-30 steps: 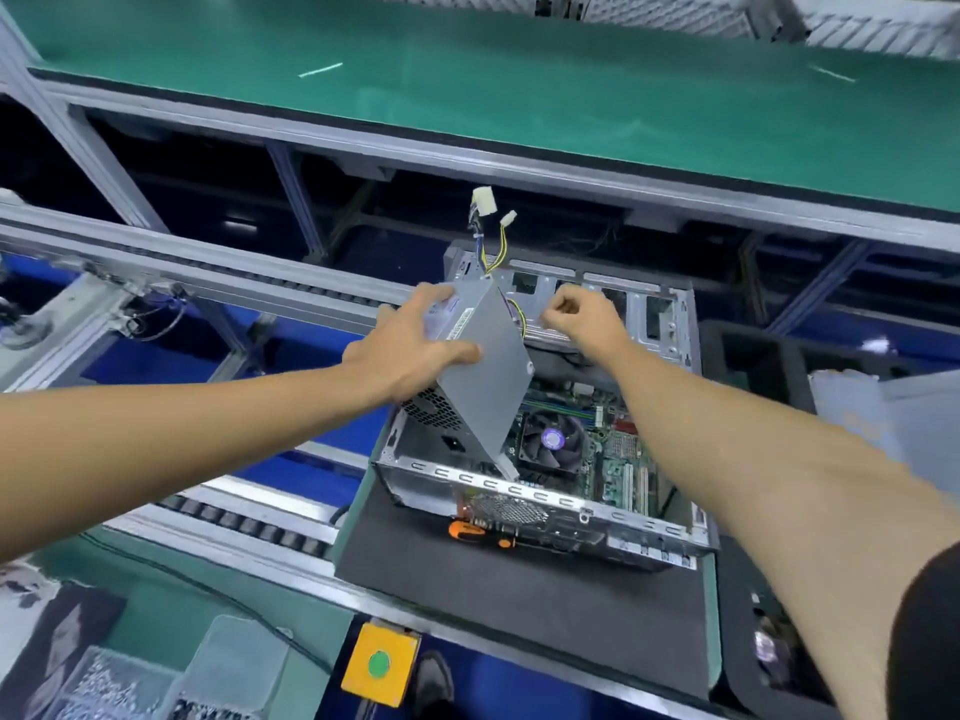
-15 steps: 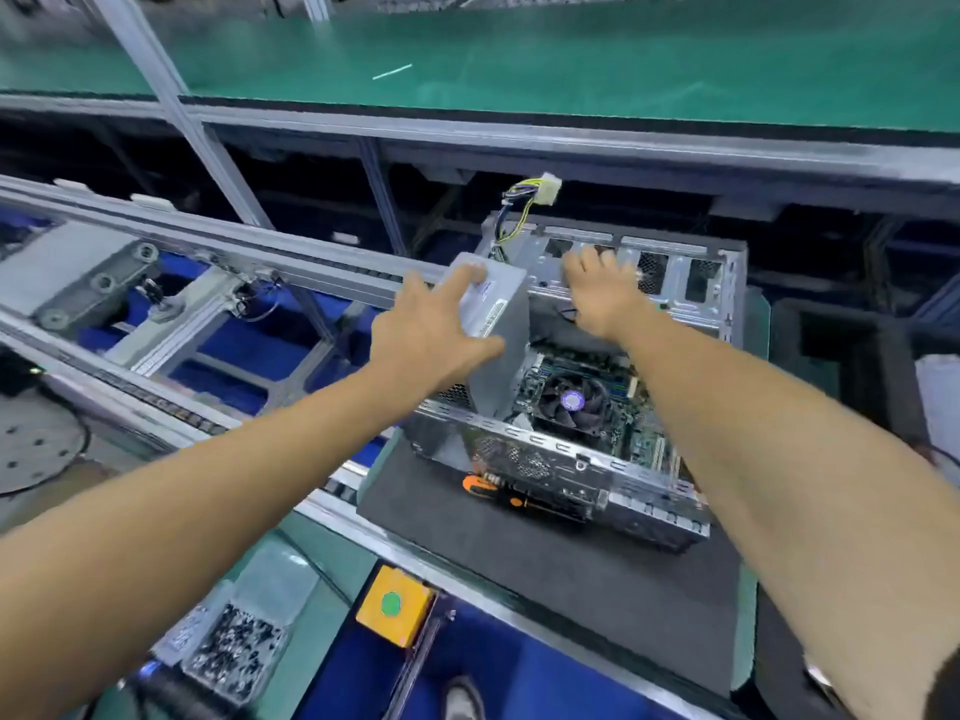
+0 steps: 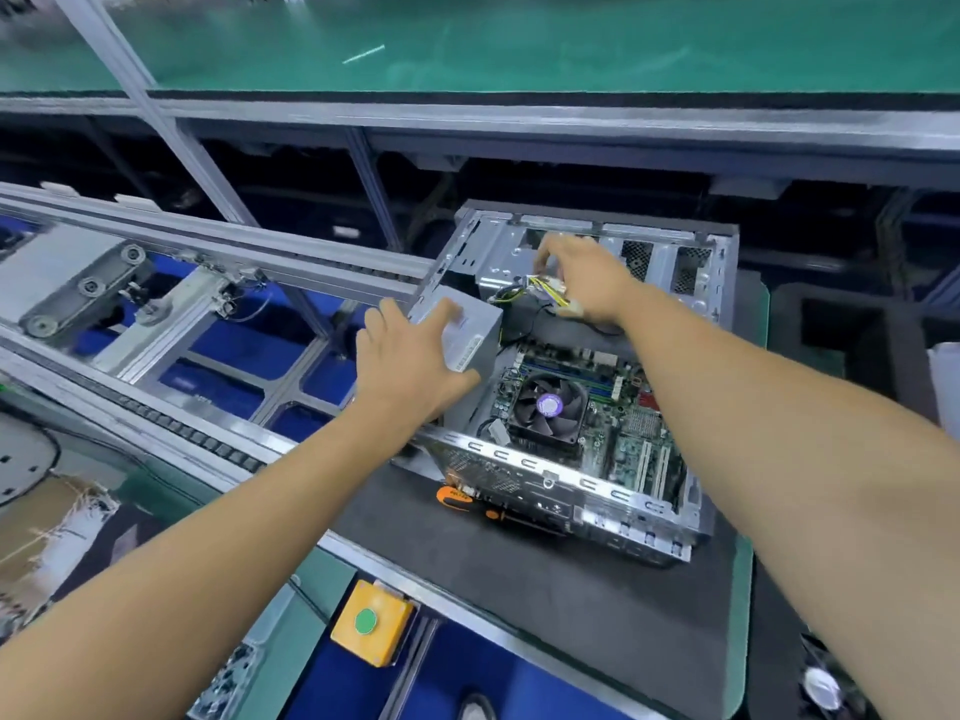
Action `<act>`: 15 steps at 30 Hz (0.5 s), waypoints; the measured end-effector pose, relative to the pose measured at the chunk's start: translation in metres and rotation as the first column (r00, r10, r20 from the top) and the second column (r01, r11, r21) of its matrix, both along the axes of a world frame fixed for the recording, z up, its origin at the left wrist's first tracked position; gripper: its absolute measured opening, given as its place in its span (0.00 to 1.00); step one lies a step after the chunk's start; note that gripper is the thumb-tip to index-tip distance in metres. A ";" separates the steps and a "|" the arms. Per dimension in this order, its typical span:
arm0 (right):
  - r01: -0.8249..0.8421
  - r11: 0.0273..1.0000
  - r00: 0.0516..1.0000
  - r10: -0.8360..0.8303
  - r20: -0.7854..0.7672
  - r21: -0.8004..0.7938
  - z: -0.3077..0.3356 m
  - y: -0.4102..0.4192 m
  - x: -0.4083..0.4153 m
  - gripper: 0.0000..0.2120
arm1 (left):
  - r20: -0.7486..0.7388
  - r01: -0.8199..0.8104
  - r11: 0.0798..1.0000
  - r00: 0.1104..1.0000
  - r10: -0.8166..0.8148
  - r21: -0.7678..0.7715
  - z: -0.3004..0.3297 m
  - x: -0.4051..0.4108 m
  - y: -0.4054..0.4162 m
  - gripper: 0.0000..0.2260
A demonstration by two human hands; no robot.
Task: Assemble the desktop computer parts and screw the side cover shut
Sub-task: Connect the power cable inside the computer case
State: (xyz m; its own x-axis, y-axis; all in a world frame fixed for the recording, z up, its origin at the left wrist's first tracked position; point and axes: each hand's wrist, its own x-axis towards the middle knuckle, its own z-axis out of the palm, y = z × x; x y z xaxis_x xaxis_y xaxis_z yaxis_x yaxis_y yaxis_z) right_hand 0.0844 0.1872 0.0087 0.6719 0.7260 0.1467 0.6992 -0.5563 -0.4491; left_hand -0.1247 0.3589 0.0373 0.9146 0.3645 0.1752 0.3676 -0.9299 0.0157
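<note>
Green-topped bench [image 3: 519, 39] behind aluminium conveyor rails [image 3: 208, 241], blue floor [image 3: 234, 345].

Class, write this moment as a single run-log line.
left hand grips power supply | right hand pinches cable bundle | case open | screwdriver untouched

Bare shiny metal PC case [image 3: 545, 472], matt black mat [image 3: 571, 589], glossy orange plastic screwdriver handle [image 3: 453, 495].

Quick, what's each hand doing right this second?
Left hand: fingers spread, gripping the grey power supply at the case's corner.
Right hand: fingers curled, holding the yellow-and-black cable bundle.
</note>
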 end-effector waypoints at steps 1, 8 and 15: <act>0.024 0.999 0.999 -0.022 -0.044 0.034 0.002 0.001 0.002 0.21 | 0.019 0.000 1.000 1.000 0.000 0.001 -0.001 0.001 -0.001 0.28; 0.058 0.998 0.998 -0.057 0.032 -0.019 -0.002 0.005 -0.001 0.28 | 0.110 0.032 0.997 0.993 -0.039 0.066 -0.024 0.002 0.001 0.29; 0.002 0.987 0.952 0.048 0.304 -0.162 -0.010 0.007 -0.003 0.31 | 0.119 0.017 0.995 0.992 -0.029 0.098 -0.033 0.004 0.001 0.29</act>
State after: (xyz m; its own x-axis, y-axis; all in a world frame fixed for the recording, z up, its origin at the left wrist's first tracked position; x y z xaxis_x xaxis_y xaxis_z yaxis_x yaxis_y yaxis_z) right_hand 0.0818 0.1945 -0.0017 0.5955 0.7714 0.2242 0.8024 -0.5848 -0.1190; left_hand -0.1203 0.3601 0.0040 0.8926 0.3197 0.3179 0.3471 -0.9373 -0.0320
